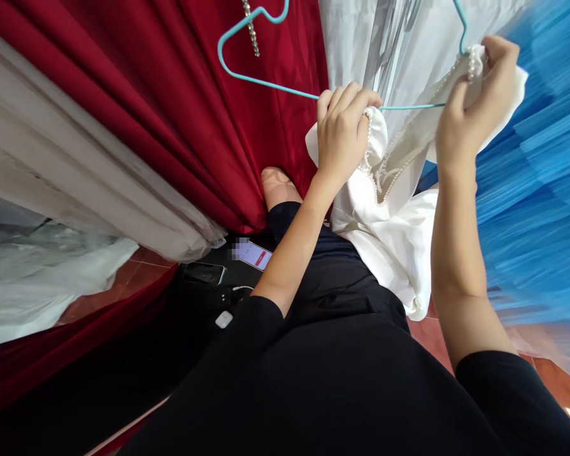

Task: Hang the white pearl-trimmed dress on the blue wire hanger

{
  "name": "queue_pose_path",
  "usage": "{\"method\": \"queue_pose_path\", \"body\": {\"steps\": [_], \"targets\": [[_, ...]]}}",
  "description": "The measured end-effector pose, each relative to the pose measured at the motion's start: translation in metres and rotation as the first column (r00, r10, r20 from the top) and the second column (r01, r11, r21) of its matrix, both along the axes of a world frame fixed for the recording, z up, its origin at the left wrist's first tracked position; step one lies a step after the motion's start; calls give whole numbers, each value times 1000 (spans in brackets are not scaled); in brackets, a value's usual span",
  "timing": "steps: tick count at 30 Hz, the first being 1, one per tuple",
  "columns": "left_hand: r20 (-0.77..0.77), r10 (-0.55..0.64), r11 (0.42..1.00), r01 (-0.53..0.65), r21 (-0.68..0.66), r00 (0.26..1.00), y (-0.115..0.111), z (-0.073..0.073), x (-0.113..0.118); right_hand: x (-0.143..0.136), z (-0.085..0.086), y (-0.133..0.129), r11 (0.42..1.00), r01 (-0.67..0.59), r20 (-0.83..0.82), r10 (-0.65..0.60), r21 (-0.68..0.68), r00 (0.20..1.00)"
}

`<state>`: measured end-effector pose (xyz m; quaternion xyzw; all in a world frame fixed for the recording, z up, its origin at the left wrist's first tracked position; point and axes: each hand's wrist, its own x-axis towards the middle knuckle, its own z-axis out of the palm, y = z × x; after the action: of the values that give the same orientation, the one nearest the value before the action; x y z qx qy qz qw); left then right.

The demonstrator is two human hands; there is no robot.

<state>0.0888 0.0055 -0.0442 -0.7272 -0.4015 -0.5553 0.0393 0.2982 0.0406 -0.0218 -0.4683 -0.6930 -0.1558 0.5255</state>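
A white dress [384,234] with pearl-beaded edges hangs below a thin light-blue hanger [275,85] and drapes down over my lap. My left hand [339,130] is closed around the hanger's lower bar and the dress's beaded shoulder edge beside it. Farther right, my right hand [482,104] pinches the other beaded shoulder of the dress close to the hanger's right side. Between my hands the neckline sags into a V. The hanger's top runs out of view, and my fingers hide part of the fabric they hold.
Red cloth [185,120] and pale gowns [52,139] hang at left; blurred blue ruffled fabric [541,190] hangs at right. On a black surface beside me lie a lit phone [256,254], a dark phone [205,273] and a small white case [223,319]. A beaded strand [251,31] hangs above.
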Motion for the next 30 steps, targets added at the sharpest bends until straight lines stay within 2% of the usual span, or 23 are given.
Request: {"method": "queue_pose_path", "body": {"steps": [1, 3, 6, 8, 10, 12, 14, 15, 16, 17, 19, 20, 22, 24, 28, 30], "targets": [[-4, 8, 1000, -8, 18, 1000, -1, 1, -2, 5, 5, 4, 1000, 11, -59, -10, 15, 998], [-11, 6, 998, -6, 67, 1000, -4, 2, -6, 16, 17, 13, 986, 49, -192, -18, 158, 981], [-24, -17, 995, 19, 101, 1000, -4, 4, -9, 40, 28, 29, 982, 93, -388, -22, 165, 921], [-24, -31, 995, 33, 96, 999, 0, 3, -7, 57, 26, 35, 983, 118, -528, -28, 138, 849], [11, -47, 995, 46, 88, 999, 5, 1, -4, 65, 13, 34, 967, 110, -568, 40, 228, 822], [47, -88, 994, 84, 72, 995, 10, 0, -1, 61, -6, 25, 916, 62, -520, 168, 396, 837], [57, -123, 991, 120, 56, 991, 15, -2, 3, 45, -25, 12, 878, 0, -488, 265, 478, 832], [58, -120, 992, 117, 49, 991, 17, -3, 4, 35, -32, 4, 889, -41, -477, 283, 455, 832], [53, -105, 994, 103, 40, 993, 20, -3, 6, 24, -36, -4, 920, -101, -450, 278, 378, 848], [48, -86, 996, 85, 33, 995, 22, -3, 8, 12, -37, -12, 949, -168, -399, 268, 267, 877], [35, -66, 998, 66, 15, 997, 24, -3, 11, -8, -30, -29, 961, -274, -219, 276, 41, 936], [31, -74, 997, 73, 12, 997, 24, -3, 11, -17, -24, -37, 952, -305, -132, 304, 11, 944], [26, -108, 994, 107, 25, 994, 22, -1, 11, -31, -10, -46, 933, -338, -17, 343, 126, 939], [23, -117, 992, 116, 58, 993, 18, 0, 7, -40, -3, -47, 930, -320, 59, 315, 182, 947], [14, -160, 978, 156, 141, 987, 8, -1, 0, -46, -12, -35, 989, -147, 150, 141, 26, 979], [95, -202, 962, 179, 206, 975, 4, -5, 0, -45, -18, -32, 995, -97, 153, 94, 15, 984]]}}
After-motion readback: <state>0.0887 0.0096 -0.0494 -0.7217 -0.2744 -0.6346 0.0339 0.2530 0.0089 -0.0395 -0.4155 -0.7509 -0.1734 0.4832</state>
